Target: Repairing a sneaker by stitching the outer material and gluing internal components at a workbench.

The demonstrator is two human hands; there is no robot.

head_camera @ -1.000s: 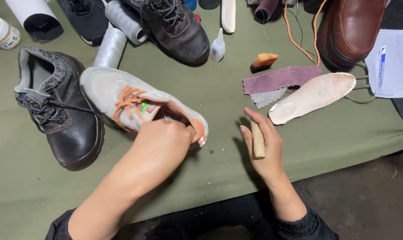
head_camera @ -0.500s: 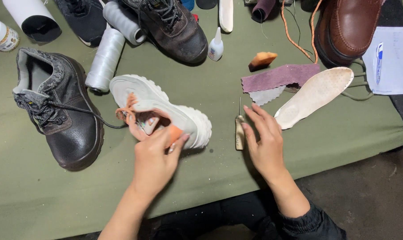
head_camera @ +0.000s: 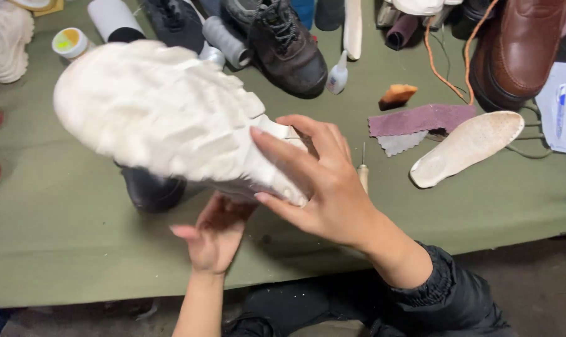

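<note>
A white sneaker (head_camera: 164, 118) is lifted off the table and turned sole-up toward the camera, filling the upper left. My right hand (head_camera: 323, 184) grips its near end, fingers spread over the sole's edge. My left hand (head_camera: 214, 240) reaches up from below, palm up, fingers tucked under the shoe's upper. A small awl with a wooden handle (head_camera: 363, 176) lies on the green table cover (head_camera: 77, 237) just behind my right hand. The sneaker's laces and opening are hidden.
A black boot (head_camera: 150, 192) stands partly hidden under the sneaker. Farther back are another dark boot (head_camera: 283, 50), grey thread spools (head_camera: 225, 39), a small glue bottle (head_camera: 338, 76), purple cloth (head_camera: 420, 118), a pale insole (head_camera: 467, 146), a brown shoe (head_camera: 520, 53) and a small jar (head_camera: 70, 42).
The sneaker has been raised from the table and flipped sole-up. My right hand has put the awl down and taken the shoe's end; my left hand has shifted underneath.
</note>
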